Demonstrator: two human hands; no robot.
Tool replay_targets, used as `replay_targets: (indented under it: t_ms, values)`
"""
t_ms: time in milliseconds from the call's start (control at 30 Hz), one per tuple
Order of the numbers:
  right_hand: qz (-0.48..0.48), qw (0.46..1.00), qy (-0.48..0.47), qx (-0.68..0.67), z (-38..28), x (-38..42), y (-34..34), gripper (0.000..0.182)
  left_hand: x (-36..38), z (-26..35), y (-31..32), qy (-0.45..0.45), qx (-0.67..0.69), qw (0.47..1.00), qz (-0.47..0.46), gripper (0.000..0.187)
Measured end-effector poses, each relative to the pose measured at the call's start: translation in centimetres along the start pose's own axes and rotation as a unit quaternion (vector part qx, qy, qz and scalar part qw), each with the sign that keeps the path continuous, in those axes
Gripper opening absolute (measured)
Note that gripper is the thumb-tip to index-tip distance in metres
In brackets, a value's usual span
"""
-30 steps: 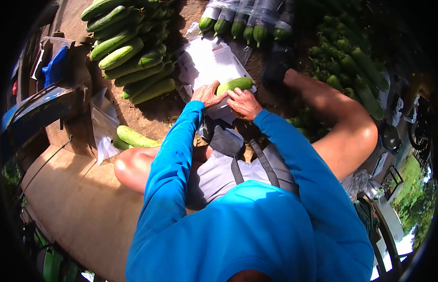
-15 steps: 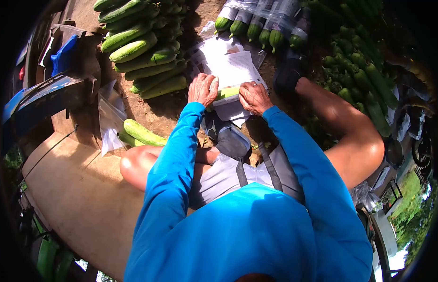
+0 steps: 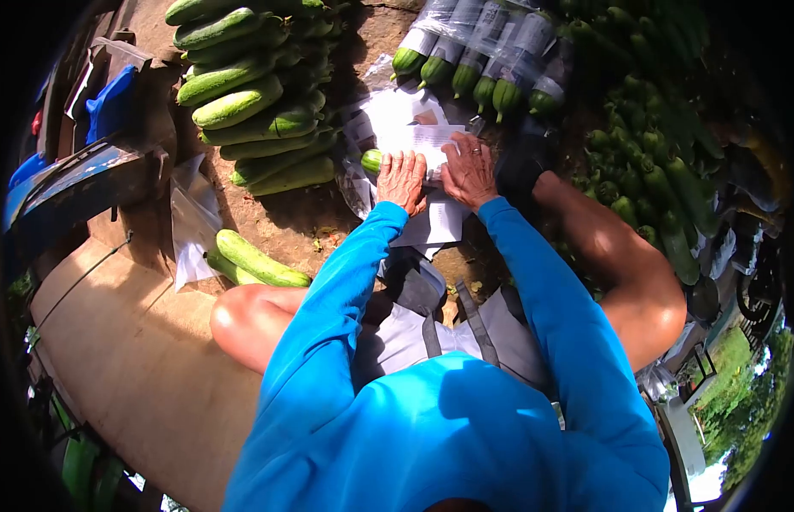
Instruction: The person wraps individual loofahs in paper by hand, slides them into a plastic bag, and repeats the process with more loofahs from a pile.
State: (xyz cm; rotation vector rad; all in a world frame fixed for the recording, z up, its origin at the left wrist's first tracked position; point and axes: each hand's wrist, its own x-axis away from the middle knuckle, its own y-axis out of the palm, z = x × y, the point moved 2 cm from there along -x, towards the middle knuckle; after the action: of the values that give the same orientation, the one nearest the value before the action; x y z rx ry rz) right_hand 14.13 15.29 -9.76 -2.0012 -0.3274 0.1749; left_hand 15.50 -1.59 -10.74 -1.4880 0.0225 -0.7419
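A green cucumber (image 3: 371,160) lies across printed paper sheets (image 3: 397,111) on the ground in front of me. Its left end sticks out of the paper; the rest is covered by paper and my hands. My left hand (image 3: 402,179) is closed over it near that bare end, fingers side by side on top. Over the right part of the roll, my right hand (image 3: 469,173) curls with its fingertips at the paper's edge. Another sheet (image 3: 435,222) spreads below the hands, towards my feet.
Stacked cucumbers (image 3: 243,102) rise at the left. Paper-wrapped cucumbers (image 3: 478,51) under clear film lie at the top, more loose ones (image 3: 644,162) at the right. Two cucumbers (image 3: 260,260) rest beside my left knee, near a plastic bag (image 3: 195,222). A blue metal part (image 3: 73,188) stands far left.
The cucumber has turned into the paper, which now covers most of it. My left hand has moved right and down onto the roll; my right hand has shifted slightly right.
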Motion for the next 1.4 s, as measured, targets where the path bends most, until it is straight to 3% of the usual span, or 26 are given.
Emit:
replay_targets:
  t_ms: [67,167,233,267,333,400,533,567,600,667,733,767,800,867,900,933,1000,1067,1133,1167,1200,1267,1300,1333,1400]
  values:
    - [-0.02,0.999,-0.026,-0.001,-0.7,0.6,0.0,0.041,-1.5,-0.6,-0.7,0.012,0.026,1.0,0.002,0.084]
    - [-0.032,0.999,-0.02,0.03,-1.8,1.5,0.7,0.064,-3.4,-1.5,-1.1,0.019,0.06,0.998,-0.004,0.083]
    - [-0.042,0.999,-0.018,0.017,-0.7,0.9,1.3,0.067,-4.6,-1.5,-2.1,-0.003,0.057,0.994,-0.098,0.083]
    - [-0.057,0.998,-0.013,0.004,-0.2,0.6,1.8,0.07,-4.6,-1.7,-2.6,0.003,0.05,0.994,-0.097,0.083]
    - [-0.045,0.999,-0.004,0.009,0.6,-0.3,2.3,0.074,-3.8,-2.0,-2.9,0.03,0.074,0.995,0.066,0.082]
    - [-0.084,0.996,0.012,0.03,1.8,-1.8,2.2,0.073,-2.6,-1.7,-3.6,0.054,0.11,0.982,0.144,0.076]
    - [-0.129,0.986,0.012,0.103,3.0,-6.2,0.3,0.075,-0.4,-1.1,-4.5,0.08,0.116,0.979,0.145,0.08]
    - [-0.19,0.978,0.011,0.09,3.2,-7.3,-0.1,0.077,-0.2,-1.2,-4.6,0.077,0.109,0.981,0.14,0.081]
    - [-0.191,0.977,0.006,0.092,3.1,-8.6,-0.8,0.077,-0.2,-1.4,-4.5,0.072,0.109,0.981,0.142,0.081]
    - [-0.419,0.906,0.029,0.05,3.0,-10.0,-1.2,0.075,-0.2,-1.6,-4.0,0.068,0.079,0.984,0.144,0.086]
    - [-0.44,0.897,0.023,0.027,4.4,-10.0,0.2,0.078,0.2,-1.6,-4.2,0.062,0.088,0.981,0.162,0.09]
    - [-0.478,0.853,0.028,-0.207,6.1,-9.2,2.9,0.073,0.4,-1.6,-4.9,0.054,0.108,0.977,0.176,0.092]
    - [-0.488,0.76,0.033,-0.428,6.7,-9.1,3.9,0.068,0.5,-1.7,-5.7,0.047,0.126,0.973,0.19,0.094]
    - [-0.514,0.535,0.369,-0.56,2.3,-7.6,-4.7,0.058,0.7,-1.8,-7.8,0.041,0.102,0.978,0.178,0.103]
    - [-0.506,0.497,0.357,-0.608,2.3,-7.5,-6.5,0.057,0.8,-1.8,-8.6,0.056,0.104,0.971,0.206,0.105]
    - [-0.511,0.417,0.382,-0.648,2.4,-6.8,-7.7,0.058,0.8,-1.6,-9.4,0.072,0.106,0.963,0.235,0.107]
    - [-0.498,0.358,0.418,-0.67,2.2,-6.0,-10.0,0.058,0.6,-0.5,-11.4,0.086,0.131,0.949,0.274,0.106]
    - [-0.557,0.183,0.298,-0.753,1.6,-5.2,-11.3,0.061,-0.1,0.8,-12.5,0.085,0.174,0.931,0.309,0.104]
    - [-0.527,0.152,0.379,-0.745,1.3,-4.6,-13.3,0.062,-1.5,1.4,-13.2,0.105,0.194,0.914,0.341,0.101]
    - [-0.543,0.132,0.315,-0.767,1.4,-5.0,-13.8,0.069,-2.2,1.3,-13.8,0.11,0.194,0.915,0.337,0.099]
    - [-0.538,0.134,0.31,-0.772,2.0,-5.8,-14.2,0.069,-3.1,1.1,-14.4,0.115,0.193,0.916,0.332,0.096]
    - [-0.571,0.245,0.31,-0.72,3.4,-6.9,-14.5,0.079,-4.8,-0.4,-15.0,0.154,0.285,0.895,0.307,0.09]
    - [-0.531,0.336,0.269,-0.73,4.5,-7.2,-14.2,0.086,-5.5,-0.8,-13.7,0.13,0.305,0.892,0.308,0.086]
    - [-0.451,0.522,0.205,-0.695,5.8,-8.6,-13.7,0.086,-5.6,-1.4,-13.7,0.1,0.341,0.902,0.245,0.081]
    - [-0.276,0.806,0.196,-0.486,9.6,-11.6,-13.5,0.069,-5.5,-1.7,-13.5,-0.047,0.498,0.86,0.1,0.074]
